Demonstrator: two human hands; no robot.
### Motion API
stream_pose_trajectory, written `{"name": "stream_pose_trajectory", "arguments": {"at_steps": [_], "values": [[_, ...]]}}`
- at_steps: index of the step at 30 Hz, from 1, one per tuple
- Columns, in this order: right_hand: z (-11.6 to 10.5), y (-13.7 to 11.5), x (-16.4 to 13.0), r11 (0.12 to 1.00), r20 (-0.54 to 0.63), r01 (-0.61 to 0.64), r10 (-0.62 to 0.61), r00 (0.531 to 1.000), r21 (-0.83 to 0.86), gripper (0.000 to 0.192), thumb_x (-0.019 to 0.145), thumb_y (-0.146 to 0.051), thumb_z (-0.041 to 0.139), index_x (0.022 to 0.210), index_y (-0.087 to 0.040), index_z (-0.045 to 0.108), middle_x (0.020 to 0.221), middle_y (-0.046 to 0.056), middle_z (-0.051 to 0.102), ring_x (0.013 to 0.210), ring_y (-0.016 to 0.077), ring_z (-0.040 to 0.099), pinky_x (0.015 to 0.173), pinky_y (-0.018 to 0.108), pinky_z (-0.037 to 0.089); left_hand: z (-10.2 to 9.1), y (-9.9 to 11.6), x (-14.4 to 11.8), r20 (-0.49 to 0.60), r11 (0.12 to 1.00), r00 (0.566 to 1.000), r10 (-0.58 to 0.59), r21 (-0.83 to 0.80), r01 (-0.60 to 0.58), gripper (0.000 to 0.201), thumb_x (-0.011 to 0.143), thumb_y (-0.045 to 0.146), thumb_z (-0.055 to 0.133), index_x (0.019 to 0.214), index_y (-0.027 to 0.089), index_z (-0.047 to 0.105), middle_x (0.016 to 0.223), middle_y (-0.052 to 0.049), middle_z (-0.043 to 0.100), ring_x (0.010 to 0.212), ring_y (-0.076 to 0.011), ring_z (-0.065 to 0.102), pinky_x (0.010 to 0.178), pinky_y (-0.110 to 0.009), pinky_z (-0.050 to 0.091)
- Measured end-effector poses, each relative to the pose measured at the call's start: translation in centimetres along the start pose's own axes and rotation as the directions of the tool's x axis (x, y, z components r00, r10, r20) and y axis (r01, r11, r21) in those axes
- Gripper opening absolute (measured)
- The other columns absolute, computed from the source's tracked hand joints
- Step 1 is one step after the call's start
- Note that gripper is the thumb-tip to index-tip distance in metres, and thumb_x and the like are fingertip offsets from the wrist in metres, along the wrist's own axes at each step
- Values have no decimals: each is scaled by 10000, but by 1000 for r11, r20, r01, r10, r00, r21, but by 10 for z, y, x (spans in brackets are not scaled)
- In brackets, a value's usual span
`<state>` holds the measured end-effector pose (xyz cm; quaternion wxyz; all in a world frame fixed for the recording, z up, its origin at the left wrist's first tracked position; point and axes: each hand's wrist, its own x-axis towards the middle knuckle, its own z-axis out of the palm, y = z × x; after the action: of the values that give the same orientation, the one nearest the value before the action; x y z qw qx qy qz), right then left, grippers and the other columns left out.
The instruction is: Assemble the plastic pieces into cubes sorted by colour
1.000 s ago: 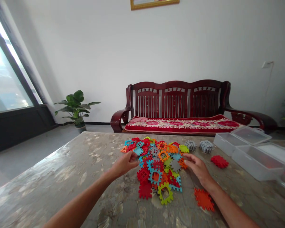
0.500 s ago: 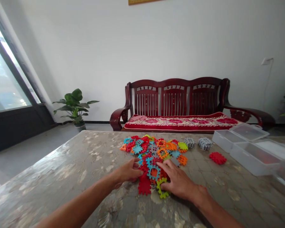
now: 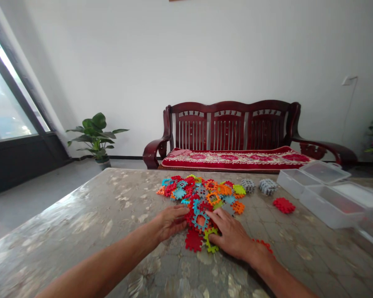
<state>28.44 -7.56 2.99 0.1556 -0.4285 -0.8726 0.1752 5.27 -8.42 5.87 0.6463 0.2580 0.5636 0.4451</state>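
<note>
- We see a marbled table (image 3: 81,231) across the whole foreground, with a dark red wooden bench (image 3: 236,132) and a potted plant (image 3: 96,134) behind it by the wall.
- Clear plastic bins (image 3: 326,194) sit at the table's right edge, lids off to the side.
- A pile of coloured interlocking tiles (image 3: 202,194) lies mid-table, red, orange, blue, green and grey mixed together.
- Our left hand (image 3: 170,221) lies flat, fingers loosely spread, on the pile's near left edge, touching red tiles.
- Our right hand (image 3: 231,236) lies palm down, fingers spread, on the pile's near right side, fingertips on a blue frame tile (image 3: 200,219); neither hand pinches anything.
- A red tile (image 3: 194,240) and a green frame tile (image 3: 210,240) lie between the two hands.
- Two grey tile clusters (image 3: 261,186) and a separate red cluster (image 3: 284,205) sit right of the pile, well apart from the hands.
- An orange tile (image 3: 262,244) peeks out beside the right wrist.
</note>
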Motion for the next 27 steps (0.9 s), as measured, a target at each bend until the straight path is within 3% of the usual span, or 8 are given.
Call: {"name": "stream_pose_trajectory", "arguments": {"at_steps": [3, 6, 11, 16, 22, 27], "values": [[1, 0, 0, 1000, -16, -9, 9, 1000, 11, 629, 778, -314, 609, 1391, -225, 503, 1239, 74, 570, 1135, 237, 546, 972, 349, 415, 0, 0, 3, -17, 999, 999, -44, -5, 44, 425, 586, 248, 864, 925, 173, 619, 753, 7, 678, 631, -114, 621, 607, -213, 503], [1, -2, 0, 999, -39, -29, 30, 999, 27, 615, 772, -333, 628, 1370, -231, 530, 1210, 65, 586, 1120, 237, 556, 955, 348, 420, 3, -2, 2, -70, 996, 997, -17, 86, 23, 590, 506, 279, 902, 1014, 182, 618, 754, 19, 686, 635, -113, 613, 557, -194, 457], [2, -7, 2, 995, -77, -81, 86, 993, 65, 520, 772, -346, 644, 1279, -237, 609, 1129, 51, 624, 1085, 230, 575, 906, 327, 428, 11, -4, -3, 91, 979, 996, -12, 205, -7, 626, 434, 393, 916, 953, 171, 644, 724, 33, 674, 625, -94, 576, 556, -179, 424], [4, -10, 4, 991, -117, -109, 118, 986, 81, 489, 772, -344, 654, 1246, -231, 628, 1118, 53, 638, 1075, 227, 584, 892, 321, 428, 16, -2, -6, 72, 959, 997, -39, 282, 17, 681, 404, 448, 906, 981, 199, 642, 774, 19, 698, 663, -120, 595, 603, -212, 467], [6, -14, 5, 986, -151, -137, 150, 977, 97, 471, 750, -343, 681, 1208, -236, 651, 1073, 43, 657, 1037, 223, 602, 873, 313, 432, 19, 1, -8, 100, 929, 995, 17, 366, -53, 720, 435, 508, 888, 1034, 199, 633, 850, 2, 705, 662, -118, 591, 609, -238, 499], [6, -17, 8, 964, -151, -187, 217, 964, 191, 517, 769, -388, 679, 1261, -243, 615, 1165, 55, 641, 1063, 218, 611, 892, 304, 435, 21, -2, -8, 122, 924, 992, 37, 374, -80, 709, 468, 530, 876, 1040, 191, 629, 832, -4, 696, 664, -128, 606, 581, -230, 493]]}}
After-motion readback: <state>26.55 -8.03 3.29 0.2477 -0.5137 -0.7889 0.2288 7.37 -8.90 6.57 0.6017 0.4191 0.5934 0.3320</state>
